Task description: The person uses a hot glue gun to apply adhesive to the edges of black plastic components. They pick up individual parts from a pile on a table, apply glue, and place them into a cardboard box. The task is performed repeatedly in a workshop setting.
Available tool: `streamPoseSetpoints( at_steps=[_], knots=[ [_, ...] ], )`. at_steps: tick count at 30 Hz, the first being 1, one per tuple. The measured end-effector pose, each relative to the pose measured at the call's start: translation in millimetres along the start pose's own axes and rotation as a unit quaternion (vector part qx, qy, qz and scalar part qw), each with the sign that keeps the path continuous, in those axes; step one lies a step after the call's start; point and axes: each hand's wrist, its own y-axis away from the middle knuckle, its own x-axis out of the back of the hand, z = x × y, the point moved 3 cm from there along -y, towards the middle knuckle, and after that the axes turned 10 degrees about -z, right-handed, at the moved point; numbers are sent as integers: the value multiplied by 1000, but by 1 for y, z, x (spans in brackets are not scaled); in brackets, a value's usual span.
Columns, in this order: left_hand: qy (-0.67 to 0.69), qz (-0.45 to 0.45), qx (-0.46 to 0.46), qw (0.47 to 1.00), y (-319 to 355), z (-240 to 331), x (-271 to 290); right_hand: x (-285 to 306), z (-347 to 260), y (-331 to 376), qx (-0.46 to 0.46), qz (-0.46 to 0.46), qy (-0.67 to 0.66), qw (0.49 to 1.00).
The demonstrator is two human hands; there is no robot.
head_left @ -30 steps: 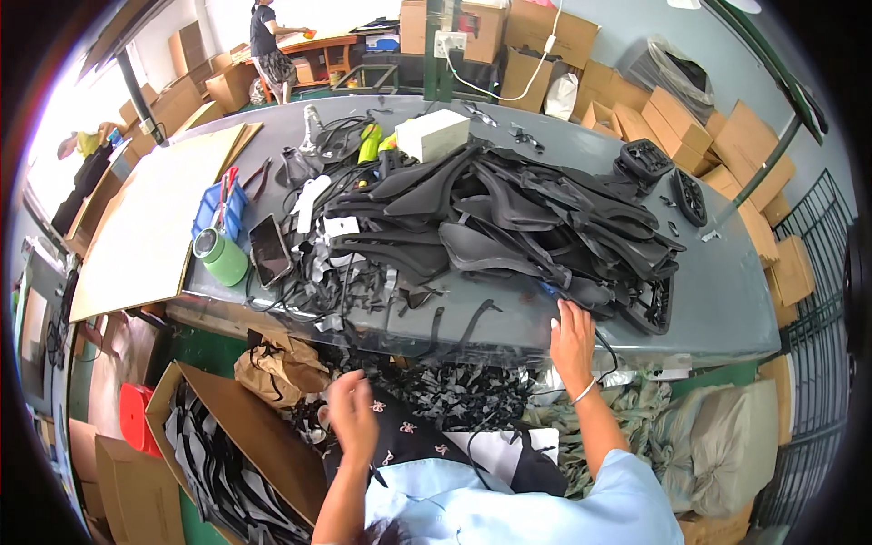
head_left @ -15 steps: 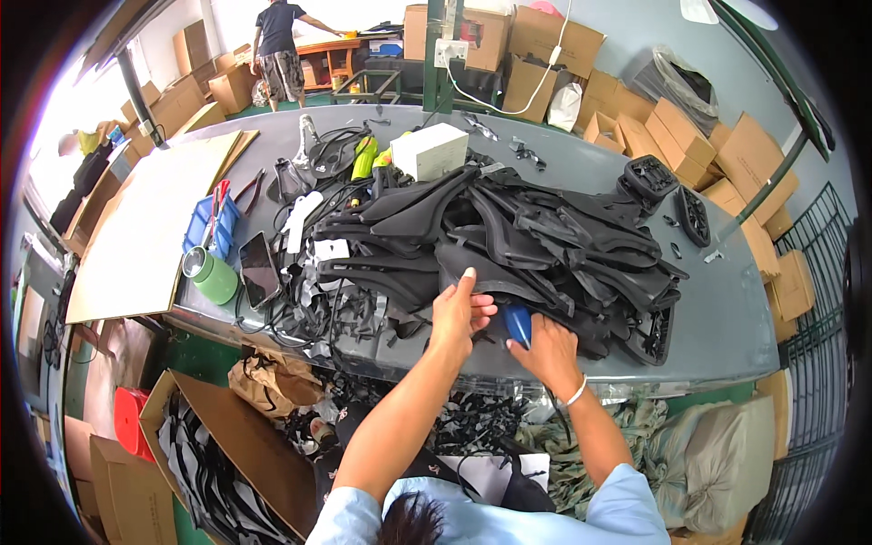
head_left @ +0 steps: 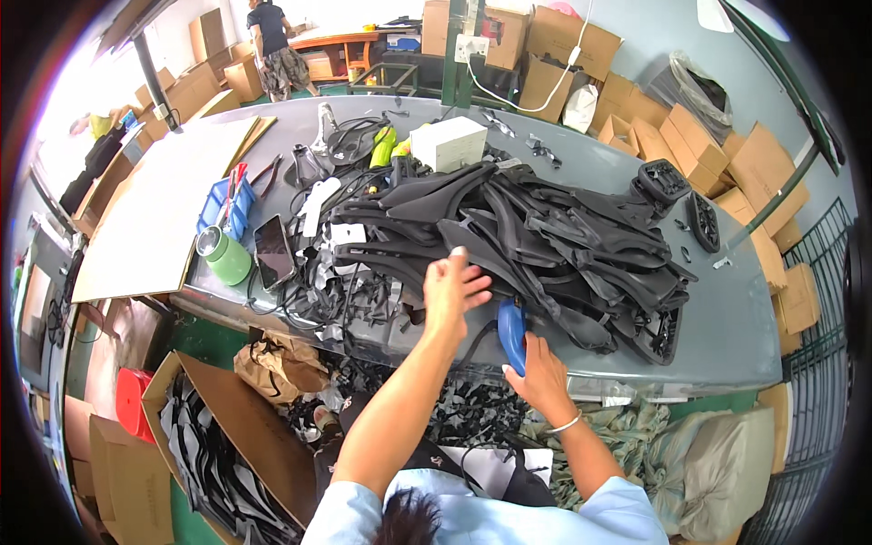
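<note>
My right hand is wrapped round a blue hand tool at the table's front edge. The tool's upper end points toward a heap of black, curved moulded parts; its kind is not clear. My left hand is raised at the heap's near left side, fingers apart, with nothing in it. Black offcuts lie on the table left of that hand. A dark strip or cord runs between the hands.
Left on the grey table are a phone, a green jar and a blue basket of tools. A white box stands behind the heap. Below, an open carton holds black parts. Another person stands far back.
My right hand has drawn the blue tool back from under the heap's edge, toward me, so more of it shows. My left hand's fingers have spread. The far person has turned.
</note>
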Motion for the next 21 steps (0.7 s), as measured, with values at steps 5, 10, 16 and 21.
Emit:
streamPoseSetpoints(
  at_steps=[5,10,16,21],
  knots=[
    [-155,-44,78,984,-19,-31,-18,-3,-7,2,-12,-55,-26,998],
    [-39,26,6,999,-9,0,3,-3,12,19,-95,-176,-116,973],
    [-263,3,-72,962,21,71,67,-9,32,19,-90,-197,-406,888],
    [-154,17,-105,982,93,74,131,-2,0,41,-31,-123,-589,798]
  ],
)
